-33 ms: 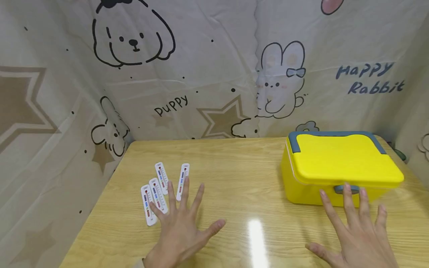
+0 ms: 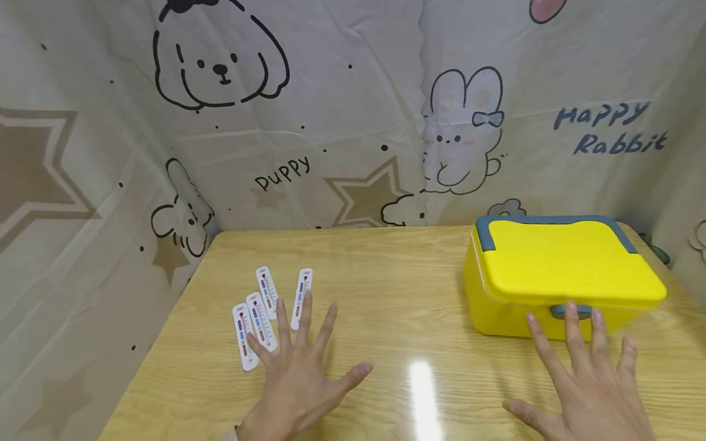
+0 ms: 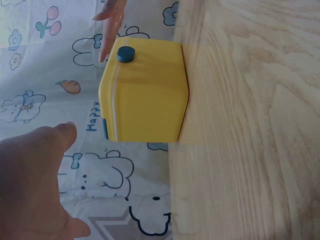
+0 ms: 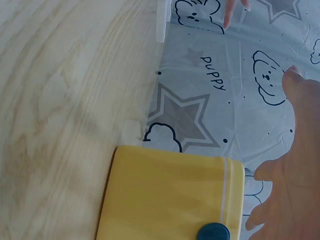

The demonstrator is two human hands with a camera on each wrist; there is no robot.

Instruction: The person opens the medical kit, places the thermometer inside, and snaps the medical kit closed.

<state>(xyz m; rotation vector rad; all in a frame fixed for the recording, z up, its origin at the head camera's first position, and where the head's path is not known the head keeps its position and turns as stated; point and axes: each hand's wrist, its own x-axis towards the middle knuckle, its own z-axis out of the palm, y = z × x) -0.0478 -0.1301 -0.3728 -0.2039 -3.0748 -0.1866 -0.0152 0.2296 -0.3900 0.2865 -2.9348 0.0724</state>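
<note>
Several white strip thermometers (image 2: 267, 293) with coloured blocks and a scale lie at the left of the table. Over the near ends of some of them, in the head view, my left hand (image 2: 298, 373) is spread, fingers straight and holding nothing. A yellow storage box (image 2: 573, 263) with a blue-grey handle and its lid down stands at the right. My right hand (image 2: 592, 386) is spread in front of it, its fingertips overlapping the blue-grey latch (image 2: 570, 312) in the head view. Both wrist views show the box (image 3: 150, 95) apart from the nearer hand.
The wooden table (image 2: 386, 275) ends at a fabric curtain (image 2: 353, 110) with cartoon animals, stars and lettering, which hangs behind it and along the sides. A bright light reflection (image 2: 423, 398) shows on the near tabletop between the hands.
</note>
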